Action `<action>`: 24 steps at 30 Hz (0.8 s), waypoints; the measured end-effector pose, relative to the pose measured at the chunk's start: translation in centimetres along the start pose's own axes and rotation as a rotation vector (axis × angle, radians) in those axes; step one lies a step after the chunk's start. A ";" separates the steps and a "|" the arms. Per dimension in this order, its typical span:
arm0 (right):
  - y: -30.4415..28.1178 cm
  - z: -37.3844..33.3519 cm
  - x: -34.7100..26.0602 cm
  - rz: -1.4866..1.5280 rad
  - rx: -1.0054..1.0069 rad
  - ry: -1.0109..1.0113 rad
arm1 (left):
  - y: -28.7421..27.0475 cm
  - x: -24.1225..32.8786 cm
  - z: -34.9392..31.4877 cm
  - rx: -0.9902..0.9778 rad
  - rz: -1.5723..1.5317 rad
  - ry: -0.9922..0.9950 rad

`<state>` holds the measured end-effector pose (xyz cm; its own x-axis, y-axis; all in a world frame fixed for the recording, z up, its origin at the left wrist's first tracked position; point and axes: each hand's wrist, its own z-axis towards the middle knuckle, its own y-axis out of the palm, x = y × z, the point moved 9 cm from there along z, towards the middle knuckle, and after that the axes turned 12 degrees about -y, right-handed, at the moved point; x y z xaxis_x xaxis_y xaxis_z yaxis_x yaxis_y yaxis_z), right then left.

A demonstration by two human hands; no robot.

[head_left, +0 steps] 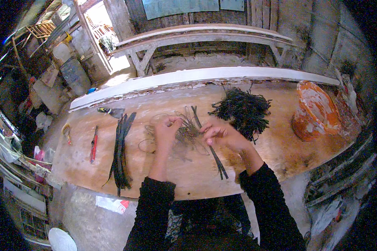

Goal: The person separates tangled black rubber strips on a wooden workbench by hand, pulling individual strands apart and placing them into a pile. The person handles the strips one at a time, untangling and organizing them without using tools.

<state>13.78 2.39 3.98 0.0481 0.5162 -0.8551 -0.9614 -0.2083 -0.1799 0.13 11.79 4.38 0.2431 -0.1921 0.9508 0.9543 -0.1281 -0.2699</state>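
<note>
My left hand (pixel 167 127) is closed in a pinch above a loose tangle of thin wire (pixel 187 133); what sits between its fingertips is too small to make out. My right hand (pixel 223 136) has its fingers curled around a few narrow black strips (pixel 217 161), which slant from beyond the hand down toward the table's near edge. Left of my hands lies a bundle of longer black strips (pixel 120 152). Beyond my right hand is a heap of short, knotted-looking black strips (pixel 243 109).
Red-handled pliers or cutters (pixel 94 145) and a scraper-like tool (pixel 111 111) lie on the wooden table (pixel 276 154). An orange, white-smeared bucket (pixel 316 112) rests tipped at the right. A long white board (pixel 205 75) borders the far edge, with a bench (pixel 205 37) behind it.
</note>
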 end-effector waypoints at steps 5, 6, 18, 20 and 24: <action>2.0 0.1 -1.1 0.278 0.023 0.060 | -0.3 -1.2 0.8 0.068 0.049 0.175; 1.8 0.2 -1.2 0.262 0.013 0.029 | -0.1 -1.1 0.7 0.057 0.008 0.161; -7.3 -2.1 1.9 -0.178 0.697 -0.124 | 7.3 0.2 -3.7 -0.619 -0.101 0.045; -8.1 -2.4 2.2 -0.269 0.763 -0.061 | 9.1 0.6 -6.1 -0.800 -0.124 0.019; -8.1 -2.7 1.8 -0.507 0.779 -0.005 | 10.7 1.3 -8.4 -0.945 -0.161 -0.061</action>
<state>22.38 2.71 2.60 0.5131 0.3965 -0.7612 -0.7364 0.6590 -0.1531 9.23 1.97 1.43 0.1560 -0.0560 0.9862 0.4490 -0.8853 -0.1213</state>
